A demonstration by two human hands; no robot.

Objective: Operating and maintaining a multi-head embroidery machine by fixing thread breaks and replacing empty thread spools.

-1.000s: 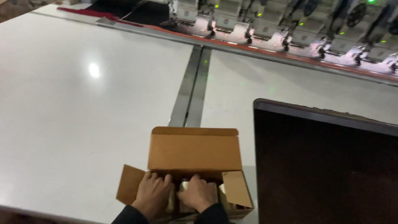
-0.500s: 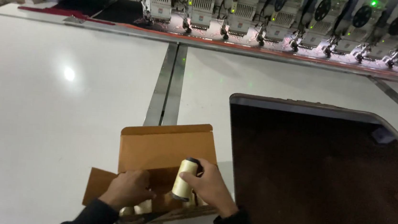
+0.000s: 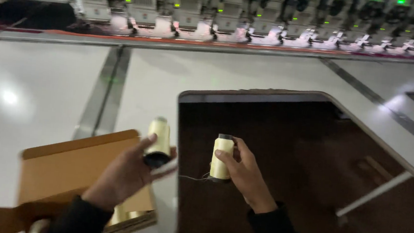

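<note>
Head view, L hand (image 3: 127,174) spool (image 3: 159,140) upright, R hand (image 3: 244,172) spool (image 3: 222,159) upright

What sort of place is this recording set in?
Probably an embroidery workshop: a long row of machine heads spans a wide white table, and both hands hold pale yellow thread spools, left and right.

The box (image 3: 77,170) sat at the table's (image 3: 44,92) near edge, left of the cut-out (image 3: 302,165); a row of machine heads (image 3: 256,11) lined its far edge.
</note>
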